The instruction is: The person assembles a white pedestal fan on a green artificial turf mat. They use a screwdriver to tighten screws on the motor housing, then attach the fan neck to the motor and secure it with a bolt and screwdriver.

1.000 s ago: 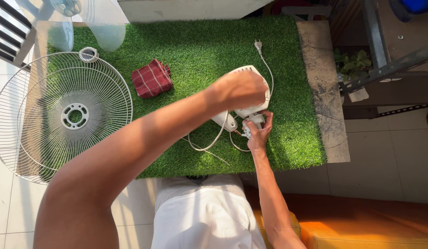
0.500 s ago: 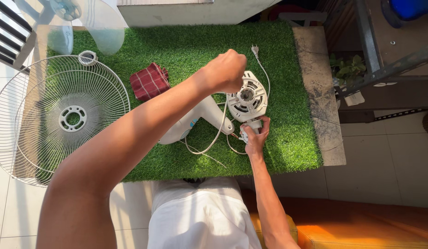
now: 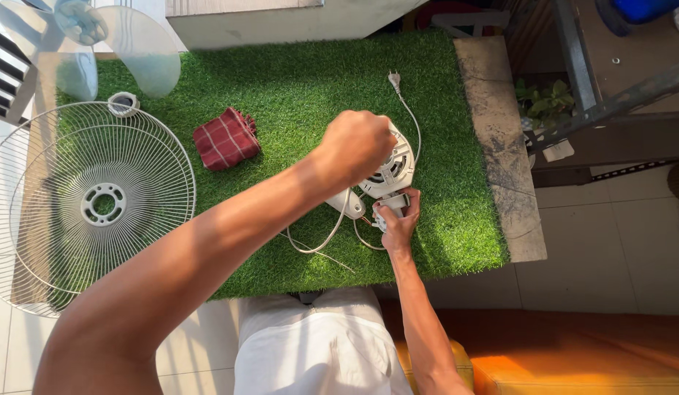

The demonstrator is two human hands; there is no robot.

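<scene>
My left hand fisted over the white fan motor housing on the green-turfed desk, grip unclear, my right hand fingers closed on its small switch block just below, red checked cloth and wire fan guard left of housing, plug above

Grass-covered table with fan parts

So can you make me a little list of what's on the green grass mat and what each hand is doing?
surface: green grass mat
left hand: closed in a fist over the white fan motor housing
right hand: gripping the small white part under the housing
cord: white, runs to a plug lying on the mat
cloth: red checked cloth, folded
wire fan guard: flat, at the mat's left edge
fan blades: clear, top left
</scene>
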